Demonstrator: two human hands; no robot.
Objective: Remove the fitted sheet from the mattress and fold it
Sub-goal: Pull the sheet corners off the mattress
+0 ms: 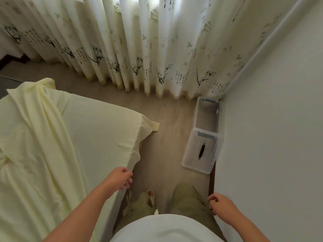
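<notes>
At the mattress's near right edge: the left hand has its fingers curled down onto the hem of the fitted sheet, seemingly pinching the cloth where it hangs over the side.
Right hand: the right hand hangs beside the wall, well apart from the bed, fingers loosely curled and holding nothing.
Sheet location: the pale yellow sheet lies over the mattress, whose white side shows just below the left hand; the far right corner is already off and sticks out as a loose flap, and a long bunched fold runs across the top toward the far left corner.
Weight and feel: it looks like thin, soft cotton, light to lift, limp rather than stiff, and it creases and drapes readily, so it will not hold a shape on its own.
Slip and damage: probably not slippery or fragile; the likely snag is the elastic hem catching under a corner that is not yet freed.
Where to hold: best taken at the hem or the corner seams, one in each hand, since a grip mid-panel only gathers slack.
Next need: in my judgement the idle right hand should join along the same edge.
Nearby: two clear plastic bins on the floor by the wall, and a printed curtain beyond the mattress's far edge.
</notes>
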